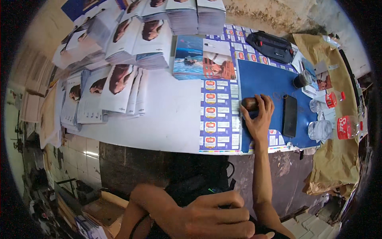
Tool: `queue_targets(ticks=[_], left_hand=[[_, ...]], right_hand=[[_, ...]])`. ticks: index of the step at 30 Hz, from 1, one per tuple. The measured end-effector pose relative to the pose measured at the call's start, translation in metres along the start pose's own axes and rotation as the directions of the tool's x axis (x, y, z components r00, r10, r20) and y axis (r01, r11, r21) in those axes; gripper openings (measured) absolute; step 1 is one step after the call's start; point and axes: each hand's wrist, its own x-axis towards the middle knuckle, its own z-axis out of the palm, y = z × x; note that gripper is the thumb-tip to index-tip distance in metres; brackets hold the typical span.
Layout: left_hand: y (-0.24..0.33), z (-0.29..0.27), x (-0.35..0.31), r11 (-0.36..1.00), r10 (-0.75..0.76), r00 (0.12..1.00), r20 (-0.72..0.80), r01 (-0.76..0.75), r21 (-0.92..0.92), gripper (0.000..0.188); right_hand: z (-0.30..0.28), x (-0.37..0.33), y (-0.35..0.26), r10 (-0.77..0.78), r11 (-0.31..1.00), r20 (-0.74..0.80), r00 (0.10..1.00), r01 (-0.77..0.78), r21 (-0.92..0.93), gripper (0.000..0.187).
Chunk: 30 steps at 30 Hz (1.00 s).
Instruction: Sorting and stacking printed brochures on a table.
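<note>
At the far left, fanned stacks of white printed leaflets with dark portrait photos (pixel 107 85) spill over the table's left end, their outer edges bent and blurred by the lens; the tall squared piles behind them (pixel 181 16) are cut off by the top of the view; a bare stretch of white tabletop sheet (pixel 167 115) lies open in front of them, running to the near table edge with room to move.

Low in the centre, the left hand (pixel 217 217) rests against the person's body over dark clothing, fingers laid flat and together, holding nothing that shows; what lies under the palm cannot be made out; it is well apart from the table.

Right of the white sheet, a strip of blue-and-white printed label sheets (pixel 217 115) borders a flat blue board (pixel 266 85); on the board's left edge sits a small brown rounded wooden block (pixel 249 103), and the right hand (pixel 258 119) reaches up from the near edge with fingers curled over it, clasping its right side; the block's underside is hidden.

Just right of the hand lies a black slab-shaped phone (pixel 289 115), apart from the fingers; beyond it stand a dark glass cup (pixel 301 79) and clear plastic bottles with red labels (pixel 334 127) on crumpled brown paper (pixel 338 159); a black zipped pouch (pixel 270 46) lies at the far edge; the right rim is dark and unclear.
</note>
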Motion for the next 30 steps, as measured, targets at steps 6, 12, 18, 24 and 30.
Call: queue_targets(ticks=[6, 12, 18, 24, 30], left_hand=[[-0.040, -0.003, 0.008, 0.994, -0.105, 0.994, 0.000, 0.105, -0.009, 0.036], [-0.051, -0.009, 0.012, 0.971, -0.236, 0.972, 0.016, 0.237, -0.021, 0.038], [-0.041, -0.017, 0.012, 0.999, -0.037, 0.998, 0.055, 0.036, 0.015, 0.039], [0.016, -0.017, 0.016, 0.995, 0.025, 0.997, 0.080, -0.032, 0.099, 0.036], [-0.029, -0.066, 0.011, 0.794, -0.412, 0.892, 0.187, 0.250, 0.555, 0.026]], right_hand=[[0.000, 0.003, 0.000, 0.028, 1.000, 0.030, 0.999, -0.028, -0.004, 0.060], [0.000, 0.008, 0.000, 0.038, 0.999, 0.054, 0.998, -0.038, -0.004, 0.060], [-0.001, 0.009, -0.006, -0.012, 1.000, 0.020, 1.000, 0.013, -0.014, 0.060], [0.003, -0.004, 0.003, -0.033, 0.999, -0.022, 0.999, 0.033, 0.016, 0.058], [-0.002, -0.002, 0.009, -0.057, 0.998, -0.112, 0.992, 0.055, -0.020, 0.057]])
